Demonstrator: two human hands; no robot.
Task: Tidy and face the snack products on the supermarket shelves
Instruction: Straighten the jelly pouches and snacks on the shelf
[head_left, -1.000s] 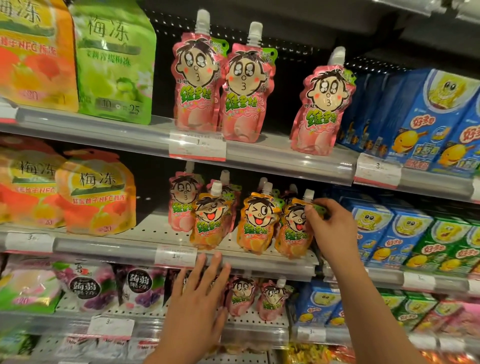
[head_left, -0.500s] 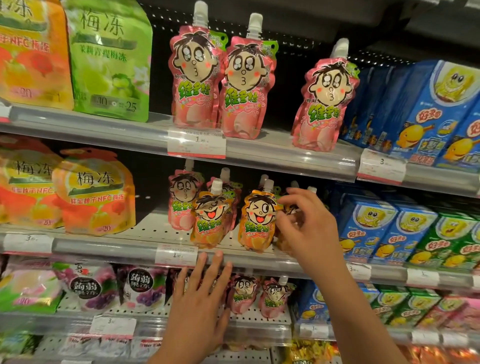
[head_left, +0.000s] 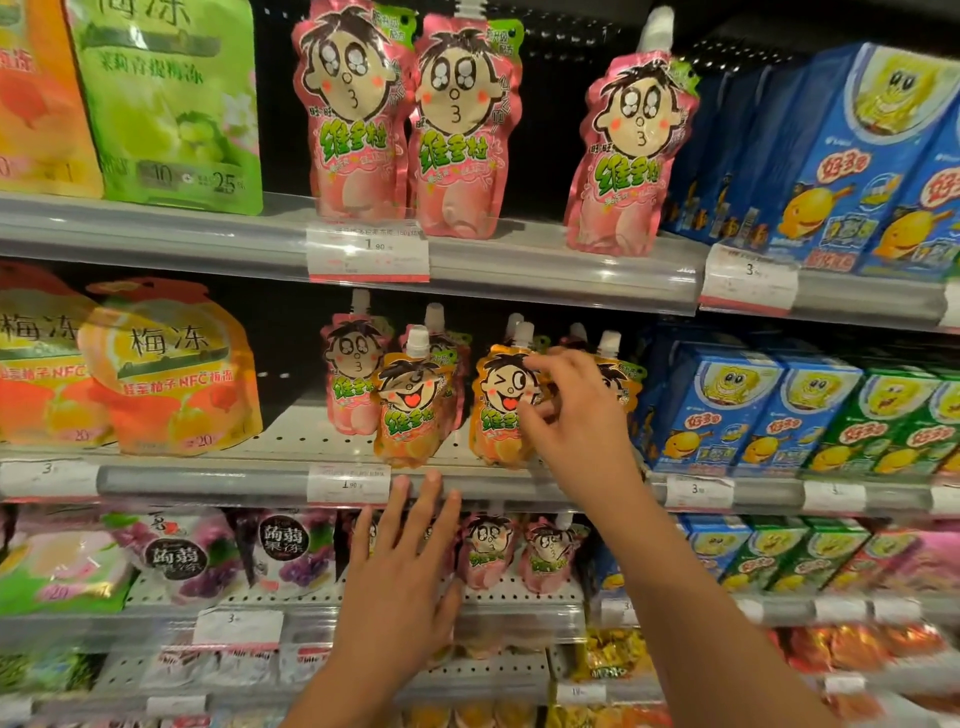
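Note:
On the middle shelf stand small spouted jelly pouches: a pink one (head_left: 353, 387), an orange laughing-face one (head_left: 410, 415) and an orange winking-face pouch (head_left: 496, 410). My right hand (head_left: 579, 415) pinches the winking pouch's right edge between thumb and curled fingers. It partly hides another orange pouch (head_left: 621, 379) behind it. My left hand (head_left: 405, 571) is spread flat below, fingertips touching the middle shelf's front rail (head_left: 208, 480), covering pouches on the lower shelf. Three large pink pouches (head_left: 457, 130) stand on the top shelf, the right one (head_left: 631, 156) tilted and apart.
Blue and green drink cartons (head_left: 769, 410) fill the right side of every shelf. Large orange and green jelly bags (head_left: 171, 374) stand at the left. Small pink pouches (head_left: 550, 556) and purple konjac bags (head_left: 291, 551) sit on the lower shelf. Price tags line the rails.
My right hand left the rightmost orange pouch and moved left to the winking-face pouch. The left hand stayed at the rail. The view has moved closer to the shelves.

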